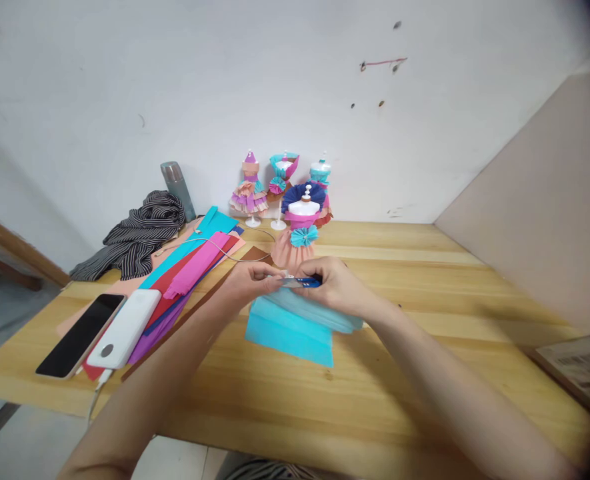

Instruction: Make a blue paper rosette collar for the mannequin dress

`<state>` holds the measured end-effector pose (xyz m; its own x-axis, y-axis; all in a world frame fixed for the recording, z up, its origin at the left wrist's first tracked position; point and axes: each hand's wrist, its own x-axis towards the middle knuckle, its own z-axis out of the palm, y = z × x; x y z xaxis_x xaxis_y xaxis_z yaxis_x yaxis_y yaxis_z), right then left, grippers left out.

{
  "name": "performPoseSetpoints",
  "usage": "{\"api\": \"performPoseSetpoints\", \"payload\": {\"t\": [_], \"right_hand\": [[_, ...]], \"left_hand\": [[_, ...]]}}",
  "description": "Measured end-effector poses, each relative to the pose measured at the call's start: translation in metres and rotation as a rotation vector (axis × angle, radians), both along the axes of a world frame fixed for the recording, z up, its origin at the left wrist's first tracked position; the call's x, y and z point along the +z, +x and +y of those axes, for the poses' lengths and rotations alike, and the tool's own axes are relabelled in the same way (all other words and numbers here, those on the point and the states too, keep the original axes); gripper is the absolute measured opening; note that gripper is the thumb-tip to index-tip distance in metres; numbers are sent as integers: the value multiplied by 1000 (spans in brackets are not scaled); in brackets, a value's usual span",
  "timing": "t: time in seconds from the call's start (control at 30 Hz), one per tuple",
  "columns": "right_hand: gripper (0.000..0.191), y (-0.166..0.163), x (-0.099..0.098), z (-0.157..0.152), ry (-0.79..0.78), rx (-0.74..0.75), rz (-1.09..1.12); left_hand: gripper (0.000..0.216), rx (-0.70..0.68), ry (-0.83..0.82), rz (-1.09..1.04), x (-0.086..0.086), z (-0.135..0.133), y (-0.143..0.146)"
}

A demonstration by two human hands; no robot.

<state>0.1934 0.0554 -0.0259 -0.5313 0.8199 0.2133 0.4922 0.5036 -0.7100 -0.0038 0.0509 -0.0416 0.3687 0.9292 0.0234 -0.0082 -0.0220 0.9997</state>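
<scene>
My right hand is closed round a small blue tool with a pale metallic front end. It may be a cutter, but its kind is not clear. My left hand pinches at the other end of this tool, near something small and white between the fingers. Pale blue gathered crepe paper hangs beneath both hands. Below it, a flat turquoise piece of crepe paper lies over the table. Just beyond my hands stands a small dress form wearing pink and peach paper with a turquoise rosette.
More dressed forms stand against the wall. To the left lie coloured paper strips, a phone, a white power bank with cable, a striped cloth and a flask. A box sits at the right edge.
</scene>
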Motion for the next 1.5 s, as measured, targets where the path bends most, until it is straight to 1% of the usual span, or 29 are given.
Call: {"api": "performPoseSetpoints", "payload": {"t": [0.07, 0.2, 0.3, 0.4, 0.47, 0.53, 0.63, 0.7, 0.8, 0.9, 0.97, 1.03, 1.07, 1.2, 1.3, 1.37, 1.43, 1.5], "right_hand": [[30, -1, 1, 0, -7, 7, 1], [31, 2, -1, 3, -24, 14, 8], [30, 7, -3, 5, -31, 13, 8], [28, 12, -4, 5, -61, 21, 15], [28, 13, -4, 5, -91, 25, 25], [29, 13, -4, 6, -108, 25, 33], [30, 12, -5, 6, -104, 33, 32], [32, 11, -6, 7, -91, 41, 29], [34, 11, -8, 9, -87, 59, 32], [31, 13, -9, 10, -116, 68, 43], [28, 13, -9, 10, -132, 68, 58], [28, 12, -8, 10, -141, 70, 61], [28, 12, -8, 9, -142, 73, 57], [33, 9, -7, 8, -117, 90, 27], [29, 10, -9, 9, -87, 96, -16], [26, 11, -11, 9, -73, 87, -45], [26, 13, -13, 9, -83, 76, -60], [27, 14, -12, 7, -116, 70, -58]], "left_hand": [[41, 1, -22, 3, -3, 4, 3], [35, 21, -7, 18, -9, 10, 7], [34, 16, 14, 41, -8, 11, 5], [39, -55, 38, 85, -6, 9, 1], [41, -103, 22, 80, -6, 8, -1], [44, -108, -25, 36, -7, 7, -1], [55, -90, -93, -47, -7, 8, 1], [57, -123, -54, -41, -7, 8, 1], [53, -151, 31, 46, -5, 10, -2], [50, -118, 29, 36, -6, 12, -6], [52, -141, 32, 4, -6, 13, -7], [48, -173, 32, 10, -7, 13, -5], [42, -169, 35, 39, -8, 12, -4], [19, -77, 69, 128, -11, 8, 4], [16, -39, 65, 103, -16, 6, 7], [15, 20, 103, 117, -18, 5, 8], [14, 64, 143, 143, -19, 4, 8], [16, 70, 123, 154, -20, 3, 6]]}}
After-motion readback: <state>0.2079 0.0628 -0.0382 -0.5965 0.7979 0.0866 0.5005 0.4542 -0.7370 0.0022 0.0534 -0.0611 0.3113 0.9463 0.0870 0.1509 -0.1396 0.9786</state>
